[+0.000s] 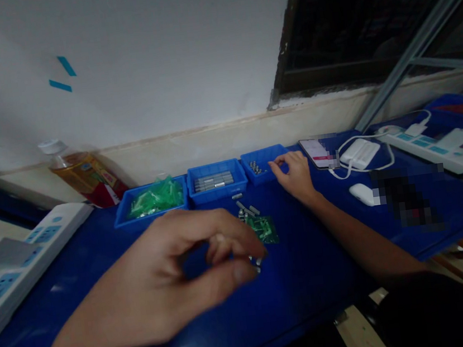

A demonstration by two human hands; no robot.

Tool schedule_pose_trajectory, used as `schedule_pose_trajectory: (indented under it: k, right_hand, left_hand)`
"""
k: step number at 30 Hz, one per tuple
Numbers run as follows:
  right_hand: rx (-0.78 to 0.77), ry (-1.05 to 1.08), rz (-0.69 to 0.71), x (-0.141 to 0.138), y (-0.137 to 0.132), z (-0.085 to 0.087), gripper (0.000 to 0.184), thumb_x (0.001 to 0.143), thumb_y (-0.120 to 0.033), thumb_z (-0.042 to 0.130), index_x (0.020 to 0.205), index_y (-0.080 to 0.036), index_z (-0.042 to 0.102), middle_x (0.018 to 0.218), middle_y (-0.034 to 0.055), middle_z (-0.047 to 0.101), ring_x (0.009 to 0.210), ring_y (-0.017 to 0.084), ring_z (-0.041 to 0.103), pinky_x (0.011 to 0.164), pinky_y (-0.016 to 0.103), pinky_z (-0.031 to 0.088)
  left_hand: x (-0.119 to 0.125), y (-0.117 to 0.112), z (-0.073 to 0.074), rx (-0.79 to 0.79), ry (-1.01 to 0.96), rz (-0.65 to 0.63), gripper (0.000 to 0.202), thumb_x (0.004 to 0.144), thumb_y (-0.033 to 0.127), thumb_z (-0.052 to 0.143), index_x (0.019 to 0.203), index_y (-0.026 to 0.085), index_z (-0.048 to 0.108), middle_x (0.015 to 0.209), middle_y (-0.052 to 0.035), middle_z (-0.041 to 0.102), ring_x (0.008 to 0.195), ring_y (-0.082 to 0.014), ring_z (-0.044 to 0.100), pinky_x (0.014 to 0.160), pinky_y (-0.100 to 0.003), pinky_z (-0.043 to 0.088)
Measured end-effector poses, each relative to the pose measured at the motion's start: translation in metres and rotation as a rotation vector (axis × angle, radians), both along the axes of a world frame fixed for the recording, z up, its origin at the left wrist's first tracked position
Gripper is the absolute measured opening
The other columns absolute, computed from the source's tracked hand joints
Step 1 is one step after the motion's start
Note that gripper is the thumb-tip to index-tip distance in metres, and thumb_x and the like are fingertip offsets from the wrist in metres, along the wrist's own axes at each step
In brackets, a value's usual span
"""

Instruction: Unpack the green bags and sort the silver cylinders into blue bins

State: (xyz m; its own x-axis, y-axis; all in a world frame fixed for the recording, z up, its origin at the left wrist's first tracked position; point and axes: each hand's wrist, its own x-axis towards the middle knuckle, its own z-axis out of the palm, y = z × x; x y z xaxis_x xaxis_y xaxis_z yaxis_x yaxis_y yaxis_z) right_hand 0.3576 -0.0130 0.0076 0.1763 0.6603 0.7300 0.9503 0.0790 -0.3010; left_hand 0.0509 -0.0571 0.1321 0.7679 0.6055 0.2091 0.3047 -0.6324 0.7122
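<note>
My left hand [176, 276] is large in the foreground, its thumb and index finger curled towards each other. Small shiny metal bits [258, 261] show at those fingertips; whether they are held or lie on the table behind is unclear. Over the right edge of a blue bin [265, 152] is my right hand [294, 174], fingers pinched together; anything in them is too small to make out. That bin contains small metal parts [255, 166]. Between the hands, short metal cylinders [254, 210] lie loose beside a clear bag with green pieces [266, 229].
A blue bin of metal cylinders [214, 181] and one of green plastic bags [156, 197] line the wall. Power strips stand at left [26, 260] and right [434, 145]. A drink bottle [85, 171], phone [315, 152], white charger [359, 154] and white case [363, 194] surround the work area.
</note>
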Motion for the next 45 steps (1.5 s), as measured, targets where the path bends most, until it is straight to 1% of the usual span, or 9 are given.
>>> schedule_pose_trajectory:
  k: [3, 5, 7, 10, 15, 21, 26, 39, 45]
  right_hand:
    - [-0.043, 0.018, -0.087, 0.007, 0.005, -0.007, 0.020, 0.085, -0.036, 0.056, 0.076, -0.019, 0.062, 0.082, 0.0060, 0.064, 0.088, 0.025, 0.052, 0.078, 0.036, 0.035]
    - [-0.070, 0.030, -0.103, 0.006, 0.005, -0.011, 0.020, 0.085, -0.037, 0.056, 0.079, -0.020, 0.063, 0.085, 0.0057, 0.065, 0.093, 0.025, 0.051, 0.080, 0.037, 0.035]
    - [-0.085, 0.029, -0.095, 0.004, 0.004, -0.014, 0.022, 0.085, -0.040, 0.055, 0.084, -0.020, 0.064, 0.091, 0.0062, 0.065, 0.098, 0.026, 0.050, 0.083, 0.039, 0.035]
    - [-0.090, 0.010, -0.073, -0.001, 0.001, -0.015, 0.027, 0.085, -0.043, 0.054, 0.093, -0.019, 0.065, 0.099, 0.0087, 0.064, 0.106, 0.028, 0.047, 0.087, 0.041, 0.035]
    - [-0.031, -0.021, 0.067, -0.022, -0.011, -0.005, 0.021, 0.086, -0.035, 0.053, 0.094, -0.018, 0.063, 0.097, 0.0092, 0.064, 0.109, 0.028, 0.046, 0.091, 0.042, 0.035]
    - [-0.101, -0.081, 0.495, -0.069, -0.038, 0.016, 0.021, 0.086, -0.031, 0.055, 0.100, -0.017, 0.060, 0.091, 0.0073, 0.064, 0.091, 0.022, 0.054, 0.079, 0.038, 0.041]
    - [-0.187, -0.108, 0.793, -0.090, -0.046, 0.010, 0.016, 0.086, -0.018, 0.051, 0.101, -0.016, 0.056, 0.092, 0.0071, 0.062, 0.089, 0.019, 0.053, 0.080, 0.034, 0.043]
    - [-0.045, 0.246, 0.713, -0.098, -0.049, 0.006, 0.008, 0.082, -0.016, 0.057, 0.088, -0.020, 0.059, 0.079, 0.0031, 0.067, 0.070, 0.014, 0.062, 0.066, 0.025, 0.049]
    - [-0.088, 0.325, 0.662, -0.097, -0.051, 0.005, 0.011, 0.082, -0.016, 0.056, 0.092, -0.021, 0.058, 0.079, 0.0010, 0.068, 0.071, 0.013, 0.065, 0.065, 0.022, 0.049]
  left_hand:
    - [0.012, 0.022, -0.021, 0.252, 0.354, -0.022, 0.010, 0.078, 0.029, 0.062, 0.082, 0.021, 0.066, 0.078, -0.0053, 0.066, 0.073, -0.0219, 0.062, 0.065, -0.033, 0.048]
    - [0.016, 0.035, -0.047, 0.231, 0.649, -0.066, 0.020, 0.071, 0.026, 0.068, 0.090, 0.020, 0.064, 0.082, -0.0067, 0.067, 0.075, -0.0235, 0.063, 0.065, -0.032, 0.047]
    - [0.020, 0.042, -0.067, 0.167, 0.708, -0.163, 0.029, 0.074, 0.027, 0.066, 0.101, 0.021, 0.060, 0.092, -0.0055, 0.067, 0.082, -0.0215, 0.063, 0.068, -0.029, 0.047]
    - [0.025, 0.044, -0.077, 0.176, 0.643, -0.235, 0.018, 0.079, 0.023, 0.060, 0.097, 0.022, 0.058, 0.096, -0.0033, 0.064, 0.086, -0.0186, 0.062, 0.073, -0.026, 0.046]
    - [0.030, 0.043, -0.072, 0.285, 0.588, -0.221, 0.006, 0.079, 0.023, 0.056, 0.082, 0.020, 0.060, 0.085, -0.0027, 0.064, 0.077, -0.0186, 0.061, 0.065, -0.027, 0.043]
    - [0.030, 0.061, -0.076, 0.186, 0.371, 0.057, 0.014, 0.079, 0.026, 0.051, 0.077, 0.016, 0.061, 0.069, -0.0004, 0.062, 0.060, -0.0133, 0.054, 0.056, -0.024, 0.037]
    - [0.034, 0.064, -0.086, 0.001, 0.176, -0.003, 0.017, 0.081, 0.026, 0.049, 0.074, 0.013, 0.058, 0.063, 0.0021, 0.055, 0.056, -0.0101, 0.047, 0.053, -0.021, 0.035]
    - [0.030, 0.070, -0.096, -0.444, -0.131, -0.177, 0.020, 0.084, 0.031, 0.055, 0.089, 0.012, 0.058, 0.079, -0.0023, 0.058, 0.073, -0.0134, 0.053, 0.068, -0.025, 0.041]
    - [0.035, 0.065, -0.102, -0.340, -0.215, -0.074, 0.022, 0.083, 0.033, 0.060, 0.090, 0.013, 0.057, 0.077, -0.0001, 0.054, 0.070, -0.0113, 0.049, 0.067, -0.024, 0.040]
